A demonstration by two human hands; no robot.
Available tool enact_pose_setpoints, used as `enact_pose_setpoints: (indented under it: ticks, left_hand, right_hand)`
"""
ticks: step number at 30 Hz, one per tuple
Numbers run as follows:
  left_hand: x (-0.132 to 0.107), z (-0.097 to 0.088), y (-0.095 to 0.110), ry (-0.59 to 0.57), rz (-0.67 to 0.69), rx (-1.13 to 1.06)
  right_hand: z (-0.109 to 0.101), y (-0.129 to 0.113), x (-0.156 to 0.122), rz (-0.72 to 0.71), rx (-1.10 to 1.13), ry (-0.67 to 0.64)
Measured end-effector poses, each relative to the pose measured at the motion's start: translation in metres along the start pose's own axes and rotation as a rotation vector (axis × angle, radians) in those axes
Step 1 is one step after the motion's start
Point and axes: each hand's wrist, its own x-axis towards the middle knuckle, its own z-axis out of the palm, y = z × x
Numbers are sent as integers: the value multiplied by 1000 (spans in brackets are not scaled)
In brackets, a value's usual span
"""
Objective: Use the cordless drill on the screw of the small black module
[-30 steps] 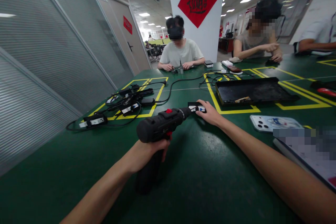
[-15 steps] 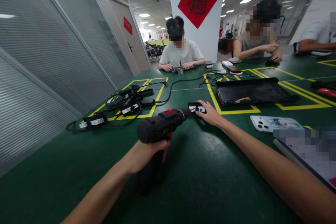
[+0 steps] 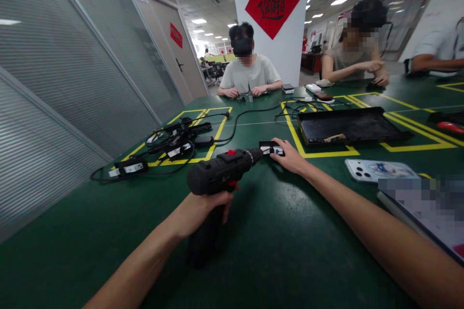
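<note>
My left hand [image 3: 212, 205] is wrapped round the grip of a black cordless drill [image 3: 221, 171] with red switches. The drill points right and away from me, its nose at the left part of a small black case [image 3: 266, 144] with white and blue parts in it. Whether the tip touches the case I cannot tell. My right hand [image 3: 288, 155] grips the case from its right side, thumb in front and fingers behind, against the green table [image 3: 253, 256]. The fingers of my left hand are partly hidden behind the drill.
Black adapters and cables [image 3: 184, 137] lie at the left within yellow tape. A black tray [image 3: 351, 128] holding a small strip stands at the right. Nearer are a phone [image 3: 380, 170] and a blurred flat device [image 3: 424, 217]. Co-workers [image 3: 250, 72] sit across the table.
The drill's body has shifted very slightly up and to the left in the view. My right hand and the case stay in place.
</note>
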Motion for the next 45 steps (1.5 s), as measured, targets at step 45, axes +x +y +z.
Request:
enact_pose_setpoints:
  ticks: [45]
  left_hand:
    - [-3,6,1,20,32,108]
  right_hand:
    - [-3,-4,-1,23,4,-17]
